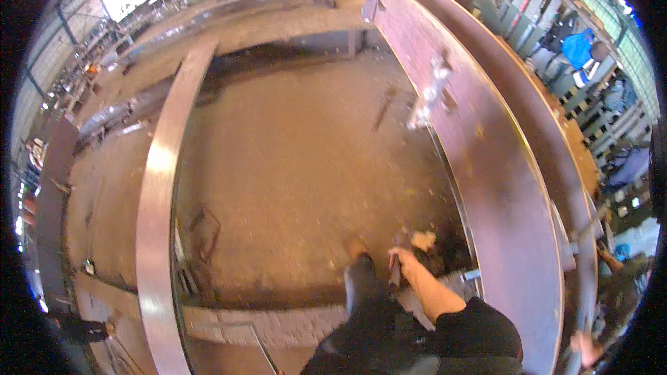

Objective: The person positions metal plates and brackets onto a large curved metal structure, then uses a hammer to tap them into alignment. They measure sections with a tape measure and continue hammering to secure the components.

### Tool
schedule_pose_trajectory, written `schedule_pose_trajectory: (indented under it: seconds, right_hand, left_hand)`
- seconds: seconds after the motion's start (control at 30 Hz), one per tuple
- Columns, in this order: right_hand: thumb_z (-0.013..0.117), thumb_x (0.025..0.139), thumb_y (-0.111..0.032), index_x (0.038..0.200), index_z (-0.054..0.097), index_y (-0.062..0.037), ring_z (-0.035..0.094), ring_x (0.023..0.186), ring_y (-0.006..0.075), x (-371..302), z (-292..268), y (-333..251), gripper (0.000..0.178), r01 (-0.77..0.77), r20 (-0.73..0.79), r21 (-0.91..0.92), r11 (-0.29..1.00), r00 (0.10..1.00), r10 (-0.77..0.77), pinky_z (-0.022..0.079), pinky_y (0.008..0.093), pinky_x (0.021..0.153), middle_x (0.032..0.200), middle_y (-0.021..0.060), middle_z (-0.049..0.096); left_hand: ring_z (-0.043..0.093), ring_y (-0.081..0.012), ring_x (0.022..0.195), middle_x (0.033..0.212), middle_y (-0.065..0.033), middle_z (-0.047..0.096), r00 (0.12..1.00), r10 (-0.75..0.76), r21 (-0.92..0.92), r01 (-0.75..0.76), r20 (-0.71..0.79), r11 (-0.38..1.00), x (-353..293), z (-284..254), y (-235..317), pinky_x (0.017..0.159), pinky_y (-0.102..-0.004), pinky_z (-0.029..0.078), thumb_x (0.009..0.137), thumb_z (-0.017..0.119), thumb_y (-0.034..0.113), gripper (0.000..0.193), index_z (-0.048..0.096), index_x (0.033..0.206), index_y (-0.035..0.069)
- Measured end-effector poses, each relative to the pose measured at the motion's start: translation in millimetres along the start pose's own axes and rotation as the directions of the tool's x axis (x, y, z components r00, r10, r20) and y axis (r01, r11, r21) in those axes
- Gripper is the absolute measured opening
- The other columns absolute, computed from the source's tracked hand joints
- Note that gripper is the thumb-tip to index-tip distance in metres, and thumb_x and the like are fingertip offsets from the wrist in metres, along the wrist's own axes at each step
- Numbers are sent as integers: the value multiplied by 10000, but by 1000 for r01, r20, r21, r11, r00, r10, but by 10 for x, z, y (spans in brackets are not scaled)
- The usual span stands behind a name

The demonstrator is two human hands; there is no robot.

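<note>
My right hand reaches in from a black sleeve, low and right of the middle. Its fingers are closed around a short dark object, too blurred to name. A sliver of skin at the lower edge, likely my left hand, is beside the end of a thin bent metal rod; its fingers are hidden. Right of my right hand stands a long, deep reddish-brown steel beam. A blurred silvery clamp-like piece sits against its face.
A narrow steel beam runs along the left, and a lower cross beam lies in front. My shoe is on the brown floor. Other people's hands appear at lower left and lower right.
</note>
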State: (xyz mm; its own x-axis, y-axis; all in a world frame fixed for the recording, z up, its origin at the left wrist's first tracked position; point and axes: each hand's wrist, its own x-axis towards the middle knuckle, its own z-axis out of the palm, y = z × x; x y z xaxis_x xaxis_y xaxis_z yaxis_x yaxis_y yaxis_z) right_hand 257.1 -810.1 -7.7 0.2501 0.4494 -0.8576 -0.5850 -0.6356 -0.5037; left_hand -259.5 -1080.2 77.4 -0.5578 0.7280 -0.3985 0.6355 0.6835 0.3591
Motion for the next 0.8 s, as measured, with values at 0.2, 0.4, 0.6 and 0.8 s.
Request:
schedule_pose_trajectory:
  seconds: [0.2, 0.4, 0.6, 0.8]
  right_hand:
    - [756, 785, -179, 841, 646, -13, 587, 526, 237, 619, 1100, -1312, 206, -109, 237, -206, 972, 959, 157, 498, 401, 479, 682, 95, 615]
    - [788, 731, -243, 1114, 598, 19, 611, 559, 208, 531, 1450, -2452, 501, 418, 351, -612, 672, 904, -243, 497, 378, 515, 745, 115, 643]
    - [763, 755, -290, 1215, 562, 10, 639, 734, 266, -520, 1580, -3824, 584, 480, 394, -608, 633, 874, -284, 508, 403, 669, 851, 169, 668]
    - [791, 769, -301, 1157, 565, 6, 613, 627, 190, -312, 1608, -4335, 545, 703, 294, -575, 419, 655, -696, 478, 364, 539, 801, 130, 621]
  left_hand:
    - [632, -347, 725, 840, -230, 686, 994, 73, -112, -82, -80, 990, 1053, -543, 3009, 683, -442, 504, 993, 526, 415, 502, 672, 1006, -65]
    - [623, -413, 1055, 1133, -277, 664, 987, 158, -84, -156, 21, 984, 1746, -1002, 5034, 945, -426, 470, 999, 517, 394, 509, 649, 1192, -58]
    - [589, -436, 1136, 1165, -289, 639, 917, 353, 106, -376, 187, 920, 2400, -921, 5886, 978, -428, 456, 1010, 441, 447, 561, 617, 1252, -28]
    - [672, -452, 887, 1135, -301, 649, 822, 505, 143, -551, 265, 822, 3395, -552, 6755, 798, -455, 554, 977, 495, 475, 587, 603, 1226, -46]
